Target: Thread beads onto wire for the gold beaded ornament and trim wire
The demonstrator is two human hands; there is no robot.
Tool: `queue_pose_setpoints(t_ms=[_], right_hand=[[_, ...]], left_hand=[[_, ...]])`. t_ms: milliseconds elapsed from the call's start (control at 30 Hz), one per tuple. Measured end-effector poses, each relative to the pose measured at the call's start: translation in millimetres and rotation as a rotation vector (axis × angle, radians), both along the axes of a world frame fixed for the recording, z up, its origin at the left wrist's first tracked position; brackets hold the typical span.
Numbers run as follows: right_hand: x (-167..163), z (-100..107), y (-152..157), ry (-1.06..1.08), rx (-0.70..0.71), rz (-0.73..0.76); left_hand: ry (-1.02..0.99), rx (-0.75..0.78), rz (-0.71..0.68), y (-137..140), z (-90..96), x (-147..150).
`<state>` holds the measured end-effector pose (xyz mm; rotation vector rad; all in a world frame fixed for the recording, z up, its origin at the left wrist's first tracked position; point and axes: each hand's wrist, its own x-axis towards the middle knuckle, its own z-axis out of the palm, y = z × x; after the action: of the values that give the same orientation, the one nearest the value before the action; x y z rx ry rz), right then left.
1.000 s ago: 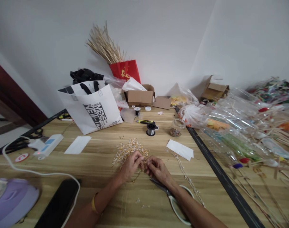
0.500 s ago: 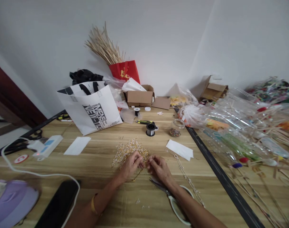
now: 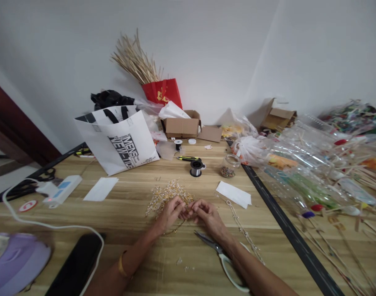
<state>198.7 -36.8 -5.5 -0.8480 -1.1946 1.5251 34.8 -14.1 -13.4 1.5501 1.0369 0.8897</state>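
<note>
My left hand (image 3: 173, 211) and my right hand (image 3: 205, 213) meet fingertip to fingertip at the near edge of a pile of gold and clear beads (image 3: 168, 195). The left fingers are pinched on a thin beaded strand (image 3: 177, 227), whose end hangs below them. My right thumb and forefinger are also pinched together; what lies between them is too small to make out. Scissors (image 3: 220, 251) with white handles lie partly under my right forearm. To the right of that hand a beaded chain (image 3: 243, 230) with a ring at its top rests on the table.
Behind the beads stand a wire spool (image 3: 196, 168), a cutter knife (image 3: 188, 158) and a glass jar (image 3: 228, 166) of small beads. White paper (image 3: 234, 194) lies on the right. A white bag (image 3: 120, 139) and power strip (image 3: 63, 191) are left; plastic bottles (image 3: 286, 189) fill the right.
My right hand has moved slightly left, so its fingertips now meet those of my left hand. The right forearm has shifted a little, showing more of the scissors.
</note>
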Motion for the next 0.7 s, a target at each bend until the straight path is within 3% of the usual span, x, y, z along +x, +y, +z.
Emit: queue_pose_setpoints(t_ms=[367, 533, 700], right_hand=[[-1, -3, -1, -0.026, -0.085, 0.064], [-2, -4, 0, -0.032, -0.16, 0.065], [-2, -7, 0, -0.019, -0.142, 0.095]], left_hand=[[0.133, 0.132, 0.097, -5, 4.0, 2], [0.268, 0.225, 0.082, -8, 10.3, 3], [0.321, 0.244, 0.011, -11, 16.7, 4]])
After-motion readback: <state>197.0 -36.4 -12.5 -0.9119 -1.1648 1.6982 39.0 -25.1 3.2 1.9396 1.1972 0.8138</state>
